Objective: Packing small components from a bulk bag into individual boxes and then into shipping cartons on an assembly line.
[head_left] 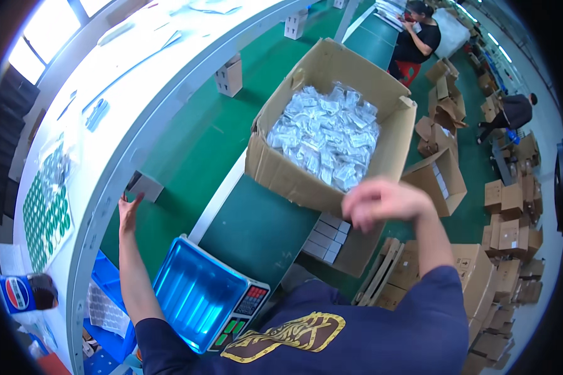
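My left hand [129, 212] reaches over the green belt at the left, close to a small white box [146, 187]. Its thumb and a finger are spread apart; whether they touch the box I cannot tell. My right hand [388, 201] is above the near right edge of a big open carton [288, 181], its bent fingers blurred by motion. Many small clear plastic packets [325, 134] fill the carton's bottom. Nearer to me, a weighing scale [200, 290] with a shiny blue tray stands on the dark green table [250, 225], its tray bare.
A white shelf [150, 112] runs along the left, bearing a sheet of green round stickers [47, 212] and a drink bottle [28, 292]. More white boxes [229, 76] stand on the belt. A lower carton [356, 256] holds small white boxes. Stacked cartons [469, 269] and two people are at right.
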Motion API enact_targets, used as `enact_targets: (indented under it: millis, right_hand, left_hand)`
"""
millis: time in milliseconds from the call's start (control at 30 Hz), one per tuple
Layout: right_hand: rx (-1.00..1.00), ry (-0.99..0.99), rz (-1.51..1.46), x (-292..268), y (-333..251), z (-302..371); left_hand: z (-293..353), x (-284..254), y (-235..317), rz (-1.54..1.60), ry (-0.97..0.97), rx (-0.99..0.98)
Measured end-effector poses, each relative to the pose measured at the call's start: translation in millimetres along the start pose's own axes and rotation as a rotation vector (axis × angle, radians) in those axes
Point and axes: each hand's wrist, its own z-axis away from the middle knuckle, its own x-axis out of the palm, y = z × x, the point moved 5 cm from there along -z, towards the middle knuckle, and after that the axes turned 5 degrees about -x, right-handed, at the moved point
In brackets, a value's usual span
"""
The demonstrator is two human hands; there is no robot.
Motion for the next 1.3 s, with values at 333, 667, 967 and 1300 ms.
enact_targets:
  millis: [333, 667, 967, 1300]
  right_hand:
    - [0.136, 0.371, 0.949, -180, 133, -180]
    - [-0.181, 0.521, 1.175, -138, 14, -120]
    - [-0.782, 0.481, 0.009, 65, -77, -45]
    - [-0.910, 0.584, 0.190, 147, -88, -83]
  left_hand:
    - [37, 51, 38, 0.159, 0.198, 0.165]
    - [236, 48, 172, 0.118, 0.244, 0.461]
    - [299, 72, 194, 0.411, 0.245, 0.278]
    - [370, 91, 267, -0.129, 0.575, 0.544]
